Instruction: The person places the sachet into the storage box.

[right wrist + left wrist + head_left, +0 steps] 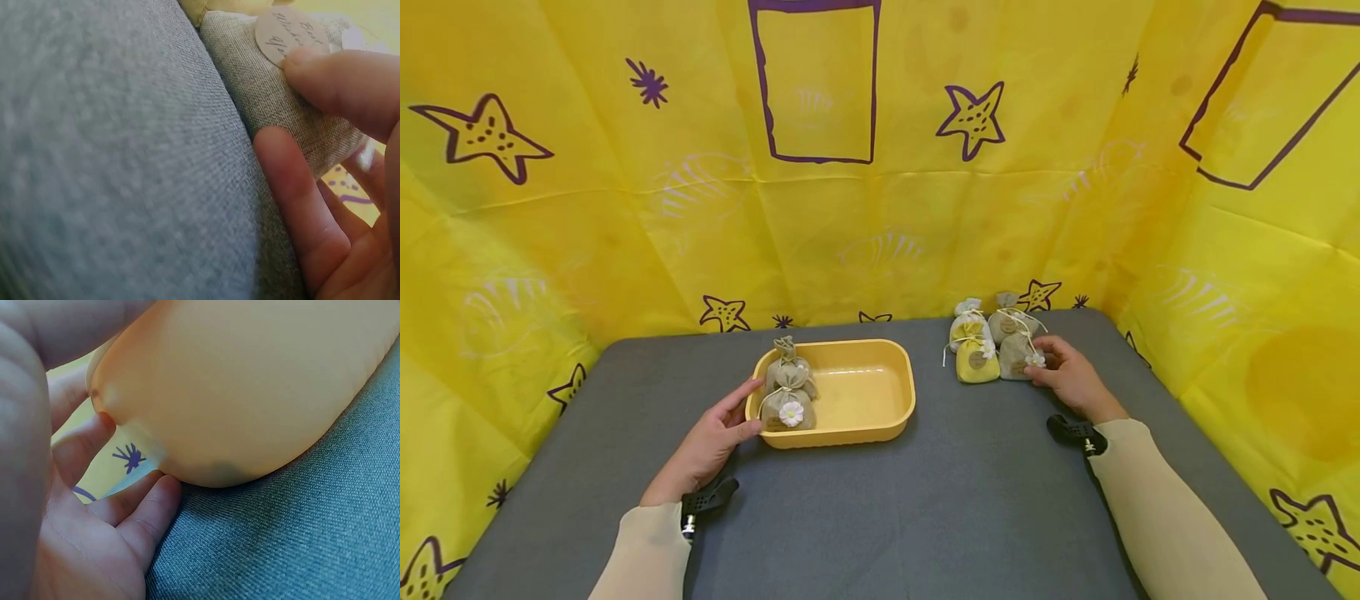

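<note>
A yellow plastic tray (865, 400) stands on the grey table, two beige drawstring sachets in its left end. The nearer sachet (790, 400) bears a white flower; the other sachet (807, 379) is partly hidden behind it. My left hand (718, 433) holds the tray's left end, fingertips (164, 494) against its outer wall. At the right, my right hand (1071, 379) grips a beige sachet (250, 69) at its side. The thumb lies over its round paper tag (287, 34), and other fingers reach round the side and below.
A yellow sachet (977, 362) stands left of the gripped one. Behind are a white sachet (964, 321) and another beige sachet (1003, 325). Yellow printed cloth (880, 233) walls the grey table (880, 517) at the back and both sides.
</note>
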Motion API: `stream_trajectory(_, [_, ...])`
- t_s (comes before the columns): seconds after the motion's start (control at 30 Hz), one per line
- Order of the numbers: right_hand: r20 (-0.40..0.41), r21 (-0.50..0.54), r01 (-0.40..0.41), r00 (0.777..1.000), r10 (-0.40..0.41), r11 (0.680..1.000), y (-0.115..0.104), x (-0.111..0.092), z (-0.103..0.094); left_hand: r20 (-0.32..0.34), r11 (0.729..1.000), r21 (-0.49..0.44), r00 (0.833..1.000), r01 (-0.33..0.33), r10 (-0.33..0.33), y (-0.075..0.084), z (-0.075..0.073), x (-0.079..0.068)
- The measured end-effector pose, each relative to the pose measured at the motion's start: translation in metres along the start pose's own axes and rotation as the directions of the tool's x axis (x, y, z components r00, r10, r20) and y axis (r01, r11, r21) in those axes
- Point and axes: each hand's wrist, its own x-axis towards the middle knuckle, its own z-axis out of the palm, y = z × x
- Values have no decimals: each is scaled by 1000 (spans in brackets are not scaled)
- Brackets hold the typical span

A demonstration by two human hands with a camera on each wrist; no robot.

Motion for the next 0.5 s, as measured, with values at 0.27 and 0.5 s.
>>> stream_trajectory(0.27, [-132, 107, 4, 991, 10, 994, -4, -6, 7, -7, 999, -27, 1000, -19, 19, 0, 1, 0])
stream_trajectory(0.5, [-204, 294, -15, 976, 78, 956, -2, -14, 6, -11, 1000, -7, 1000, -2, 2, 0, 2, 0])
